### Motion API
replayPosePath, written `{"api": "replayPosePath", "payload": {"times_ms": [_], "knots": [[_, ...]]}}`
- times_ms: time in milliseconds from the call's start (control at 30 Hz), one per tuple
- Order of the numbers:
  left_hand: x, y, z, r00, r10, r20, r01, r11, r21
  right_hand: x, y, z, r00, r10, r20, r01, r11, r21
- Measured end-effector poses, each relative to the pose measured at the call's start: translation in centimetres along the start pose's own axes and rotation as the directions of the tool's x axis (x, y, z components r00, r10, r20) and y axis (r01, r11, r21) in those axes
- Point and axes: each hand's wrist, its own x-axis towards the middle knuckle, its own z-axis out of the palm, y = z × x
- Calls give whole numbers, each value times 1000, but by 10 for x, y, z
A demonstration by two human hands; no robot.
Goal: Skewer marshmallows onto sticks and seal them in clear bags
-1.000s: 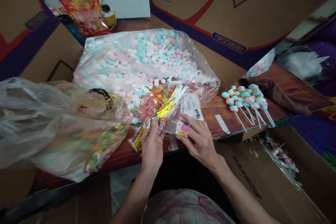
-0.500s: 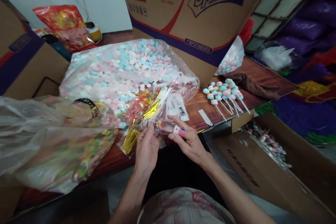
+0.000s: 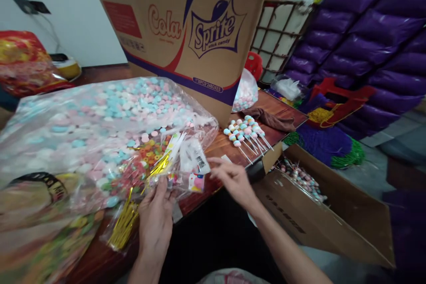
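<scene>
My left hand (image 3: 156, 213) pinches a small clear packet (image 3: 181, 180) with bright colours and a pink printed end. My right hand (image 3: 233, 179) is off the packet to its right, fingers apart and holding nothing. Gold twist ties (image 3: 124, 226) lie in a bag left of my left hand. Beyond the packet are white sticks (image 3: 176, 144), a white plastic pouch (image 3: 195, 157) and orange and red ring candies (image 3: 151, 153). A large clear bag (image 3: 140, 102) of pink, blue and white candies spreads behind them. Candy skewers on sticks (image 3: 246, 131) lie to the right.
A big cardboard box (image 3: 159, 62) stands at the back of the table. An open carton (image 3: 299, 222) with candy sticks inside sits lower right. A brown cloth (image 3: 273, 120) lies near the table's right end. Purple packages (image 3: 359, 49) are stacked beyond.
The view has swung right, showing more of the purple packages. My right hand has let go of the packet's printed end and moved away from it; my left hand still holds the packet.
</scene>
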Motion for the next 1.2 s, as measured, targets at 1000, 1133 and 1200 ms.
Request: {"api": "replayPosePath", "payload": {"times_ms": [1000,1133,1200], "knots": [[32,-9,25,998,-51,-47,46,995,-89,-40,13,-36,949,-224,-222,144,934,-327],[34,-11,22,999,35,16,-34,998,-62,-40,14,-41,948,-270,-169,181,893,-412],[37,-11,21,997,55,47,-52,997,-63,-39,13,-42,959,-242,-150,172,912,-373]]}}
